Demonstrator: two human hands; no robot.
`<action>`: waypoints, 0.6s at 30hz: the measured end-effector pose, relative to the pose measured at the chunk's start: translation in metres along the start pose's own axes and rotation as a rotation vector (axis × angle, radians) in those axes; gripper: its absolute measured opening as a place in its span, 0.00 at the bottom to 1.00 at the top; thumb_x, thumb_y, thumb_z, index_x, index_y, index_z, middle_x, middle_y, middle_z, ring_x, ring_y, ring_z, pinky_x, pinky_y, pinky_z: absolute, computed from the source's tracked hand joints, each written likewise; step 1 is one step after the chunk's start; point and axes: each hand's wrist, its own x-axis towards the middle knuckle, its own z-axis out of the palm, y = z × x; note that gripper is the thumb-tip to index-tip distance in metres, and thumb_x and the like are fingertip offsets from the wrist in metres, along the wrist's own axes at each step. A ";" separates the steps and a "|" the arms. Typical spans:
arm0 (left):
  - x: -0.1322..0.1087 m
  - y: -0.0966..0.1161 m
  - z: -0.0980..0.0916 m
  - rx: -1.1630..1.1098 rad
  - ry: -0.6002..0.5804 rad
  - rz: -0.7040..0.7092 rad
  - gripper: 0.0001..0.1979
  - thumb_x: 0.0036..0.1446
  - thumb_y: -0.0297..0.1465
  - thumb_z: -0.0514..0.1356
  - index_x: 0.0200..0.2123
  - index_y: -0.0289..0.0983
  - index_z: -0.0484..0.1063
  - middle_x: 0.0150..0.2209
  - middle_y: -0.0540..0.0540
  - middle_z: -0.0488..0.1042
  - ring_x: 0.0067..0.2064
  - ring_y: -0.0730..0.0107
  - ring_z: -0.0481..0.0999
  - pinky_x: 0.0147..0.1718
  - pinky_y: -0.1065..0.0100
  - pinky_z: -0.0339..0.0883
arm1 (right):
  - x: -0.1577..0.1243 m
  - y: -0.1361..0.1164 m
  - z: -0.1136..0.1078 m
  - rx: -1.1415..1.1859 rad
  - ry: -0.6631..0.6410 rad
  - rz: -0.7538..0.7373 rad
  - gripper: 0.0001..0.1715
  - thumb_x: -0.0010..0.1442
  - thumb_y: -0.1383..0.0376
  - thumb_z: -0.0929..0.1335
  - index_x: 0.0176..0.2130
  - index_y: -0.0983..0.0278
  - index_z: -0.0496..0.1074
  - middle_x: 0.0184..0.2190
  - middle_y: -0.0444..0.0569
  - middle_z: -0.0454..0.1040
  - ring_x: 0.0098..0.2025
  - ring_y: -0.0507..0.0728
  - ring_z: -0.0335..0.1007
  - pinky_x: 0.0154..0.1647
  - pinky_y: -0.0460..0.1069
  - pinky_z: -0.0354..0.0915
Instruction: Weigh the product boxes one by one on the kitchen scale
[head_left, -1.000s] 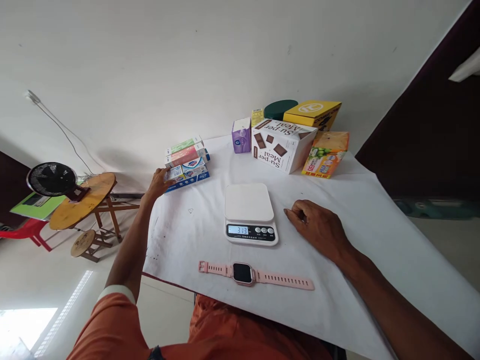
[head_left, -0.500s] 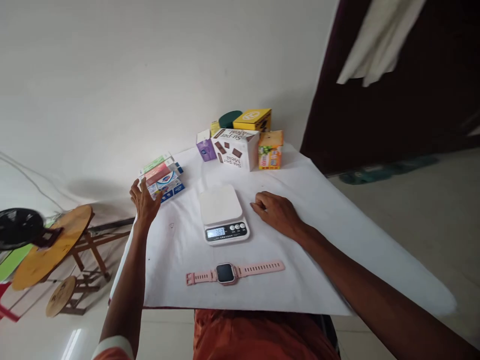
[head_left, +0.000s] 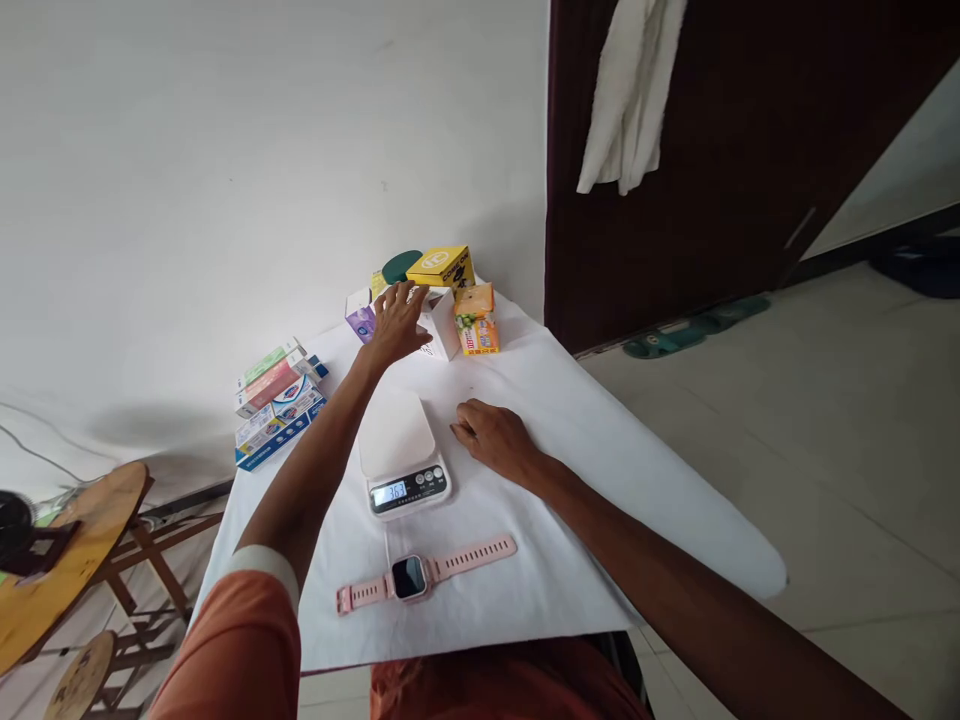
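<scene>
My left hand (head_left: 397, 325) is over the white box (head_left: 444, 325) at the back of the table, fingers spread and holding nothing; it hides much of that box. The purple box (head_left: 361, 316) is just left of it, and the orange box (head_left: 477, 320) stands to the right. My right hand (head_left: 491, 435) rests closed on the cloth beside the white kitchen scale (head_left: 397, 440); whether its curled fingers hold anything is hidden. The scale's display reads 363 and its plate is bare. Nearer me lies a pink-strapped watch (head_left: 409, 577).
Stacked toothpaste and soap boxes (head_left: 281, 400) sit at the table's left edge. Behind the white box are a yellow box (head_left: 442, 266) and a dark green lid (head_left: 402, 265). A wooden stool (head_left: 84, 675) and slippers (head_left: 664, 342) are on the floor.
My left hand has moved from the stacked boxes at the left to the white box at the back. The view has shifted to the right. My right hand stays beside the scale.
</scene>
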 end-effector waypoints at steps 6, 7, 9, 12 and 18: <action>0.028 -0.018 0.003 0.053 -0.162 0.016 0.47 0.47 0.27 0.71 0.69 0.41 0.58 0.68 0.33 0.64 0.70 0.37 0.60 0.65 0.40 0.54 | 0.001 -0.004 -0.005 -0.022 -0.055 0.014 0.11 0.71 0.68 0.63 0.37 0.63 0.73 0.38 0.51 0.78 0.35 0.55 0.73 0.34 0.50 0.53; 0.029 -0.020 0.004 0.048 -0.163 0.014 0.48 0.46 0.27 0.72 0.69 0.41 0.57 0.68 0.32 0.63 0.70 0.37 0.60 0.65 0.41 0.55 | 0.001 -0.004 -0.006 -0.026 -0.059 0.013 0.11 0.71 0.68 0.63 0.38 0.63 0.74 0.38 0.51 0.78 0.35 0.55 0.73 0.34 0.50 0.52; 0.031 -0.022 0.004 0.035 -0.159 0.018 0.48 0.46 0.28 0.73 0.68 0.39 0.57 0.67 0.32 0.65 0.69 0.37 0.61 0.65 0.41 0.56 | 0.001 -0.005 -0.007 -0.034 -0.063 0.013 0.11 0.71 0.68 0.63 0.38 0.63 0.74 0.38 0.51 0.79 0.35 0.55 0.73 0.33 0.50 0.52; 0.030 -0.023 0.001 0.039 -0.147 0.037 0.46 0.45 0.29 0.75 0.65 0.38 0.58 0.62 0.32 0.68 0.66 0.38 0.65 0.63 0.42 0.58 | 0.000 -0.006 -0.008 -0.036 -0.061 0.021 0.11 0.71 0.68 0.63 0.37 0.63 0.73 0.38 0.51 0.78 0.35 0.55 0.72 0.33 0.50 0.52; 0.007 -0.025 -0.016 0.192 -0.134 0.057 0.41 0.45 0.28 0.75 0.60 0.38 0.61 0.59 0.33 0.69 0.63 0.37 0.65 0.64 0.40 0.54 | -0.001 -0.005 -0.007 -0.030 -0.042 0.022 0.11 0.71 0.67 0.64 0.36 0.62 0.72 0.36 0.50 0.78 0.33 0.55 0.71 0.33 0.50 0.51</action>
